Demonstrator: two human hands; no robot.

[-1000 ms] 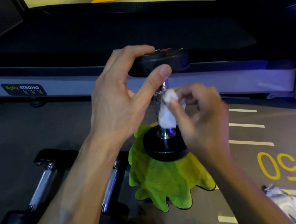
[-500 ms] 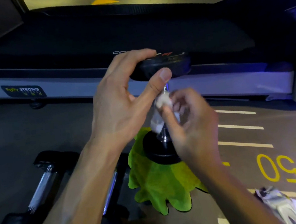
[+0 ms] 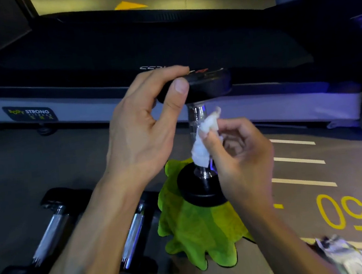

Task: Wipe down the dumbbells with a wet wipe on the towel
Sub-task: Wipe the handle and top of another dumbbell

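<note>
A black dumbbell [image 3: 206,85] with a chrome handle stands on end on a green towel [image 3: 199,231] spread on the floor. My left hand [image 3: 143,127] grips the rim of its upper head between thumb and fingers. My right hand [image 3: 242,152] pinches a crumpled white wet wipe [image 3: 205,141] and holds it against the right side of the chrome handle, between the two heads. The lower head rests on the towel, partly behind my right hand.
Two more dumbbells [image 3: 51,230] [image 3: 134,235] lie on the floor at lower left, beside the towel. A treadmill [image 3: 78,58] runs across the back. A wipe packet [image 3: 344,253] lies at lower right near yellow floor markings.
My right hand has slid the wipe along the chrome handle and shifted slightly right. My left hand keeps its hold on the top head.
</note>
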